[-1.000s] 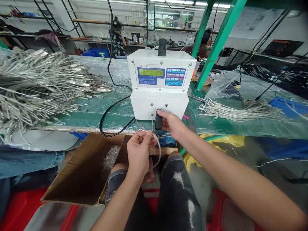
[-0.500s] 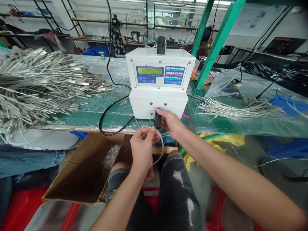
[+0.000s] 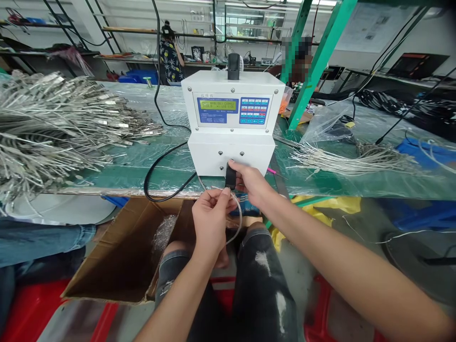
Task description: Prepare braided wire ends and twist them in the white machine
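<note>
A white machine (image 3: 233,114) with a small display and a keypad stands at the table's front edge. My right hand (image 3: 249,183) is closed around a black block (image 3: 231,176) at the machine's lower front, thumb on its top. Just below and to the left, my left hand (image 3: 210,213) pinches a thin pale grey cable (image 3: 239,223) close to the block's lower end. The cable loops down beneath my fingers. Whether its end sits inside the block is hidden by my fingertips.
A big heap of silvery cables (image 3: 64,123) lies left on the green table, a smaller bundle (image 3: 349,159) right. A black cord (image 3: 146,178) loops over the front edge. Below stands an open cardboard box (image 3: 117,261). A green post (image 3: 320,66) rises behind; people sit further back.
The whole view has shifted slightly, so the machine appears a little further left. Both hands keep the same hold on the block and the cable.
</note>
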Demonstrator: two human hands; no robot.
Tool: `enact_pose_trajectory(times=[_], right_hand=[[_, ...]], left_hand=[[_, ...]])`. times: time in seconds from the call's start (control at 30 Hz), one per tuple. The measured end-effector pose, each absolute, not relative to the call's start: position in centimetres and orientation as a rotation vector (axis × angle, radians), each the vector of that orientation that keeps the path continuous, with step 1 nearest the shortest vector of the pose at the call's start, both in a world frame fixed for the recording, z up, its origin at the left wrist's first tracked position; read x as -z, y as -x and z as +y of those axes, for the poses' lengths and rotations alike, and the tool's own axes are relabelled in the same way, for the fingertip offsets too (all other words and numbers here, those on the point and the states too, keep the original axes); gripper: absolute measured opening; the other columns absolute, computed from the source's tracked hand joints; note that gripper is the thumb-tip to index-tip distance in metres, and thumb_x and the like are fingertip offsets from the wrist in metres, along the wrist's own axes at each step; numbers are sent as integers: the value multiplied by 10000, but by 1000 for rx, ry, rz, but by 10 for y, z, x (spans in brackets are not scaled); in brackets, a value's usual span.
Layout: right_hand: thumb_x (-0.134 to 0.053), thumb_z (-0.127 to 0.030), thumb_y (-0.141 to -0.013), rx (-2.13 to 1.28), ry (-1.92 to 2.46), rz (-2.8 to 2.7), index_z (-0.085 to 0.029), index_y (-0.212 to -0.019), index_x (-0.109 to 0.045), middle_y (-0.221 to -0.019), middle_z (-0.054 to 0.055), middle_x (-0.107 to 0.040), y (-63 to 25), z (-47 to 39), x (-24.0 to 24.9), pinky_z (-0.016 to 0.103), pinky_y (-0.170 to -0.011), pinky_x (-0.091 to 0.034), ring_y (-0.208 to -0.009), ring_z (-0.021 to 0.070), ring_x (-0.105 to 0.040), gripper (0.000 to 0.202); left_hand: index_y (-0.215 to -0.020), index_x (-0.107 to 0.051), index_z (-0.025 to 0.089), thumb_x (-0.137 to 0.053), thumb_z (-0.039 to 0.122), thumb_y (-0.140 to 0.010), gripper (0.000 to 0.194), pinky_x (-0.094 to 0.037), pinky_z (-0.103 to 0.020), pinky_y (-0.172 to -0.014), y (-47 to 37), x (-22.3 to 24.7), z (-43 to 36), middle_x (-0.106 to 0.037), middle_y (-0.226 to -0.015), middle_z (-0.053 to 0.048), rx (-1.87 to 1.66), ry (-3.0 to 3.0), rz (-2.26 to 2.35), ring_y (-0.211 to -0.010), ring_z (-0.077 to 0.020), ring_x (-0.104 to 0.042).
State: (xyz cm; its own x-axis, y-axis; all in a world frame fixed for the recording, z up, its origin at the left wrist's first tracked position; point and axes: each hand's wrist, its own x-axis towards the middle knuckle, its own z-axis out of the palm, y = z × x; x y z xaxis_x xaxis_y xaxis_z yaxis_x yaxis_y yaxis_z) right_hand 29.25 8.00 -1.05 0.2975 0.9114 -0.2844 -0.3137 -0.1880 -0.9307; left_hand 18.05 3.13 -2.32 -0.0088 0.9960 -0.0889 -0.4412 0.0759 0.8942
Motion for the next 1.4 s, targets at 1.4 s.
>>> enact_pose_trajectory(times=[1.4], right_hand=[[-634, -392, -895, -1014, 1366, -949, -151, -782, -618, -605, -28, -564, -238, -68, 40, 168, -509, -416, -550, 79, -502, 267]], left_hand=[[-714, -705, 198, -737, 273, -816, 131, -459, -115, -548, -128, 42, -27, -671, -777, 26, -1273, -1127, 1083, -672, -68, -589]])
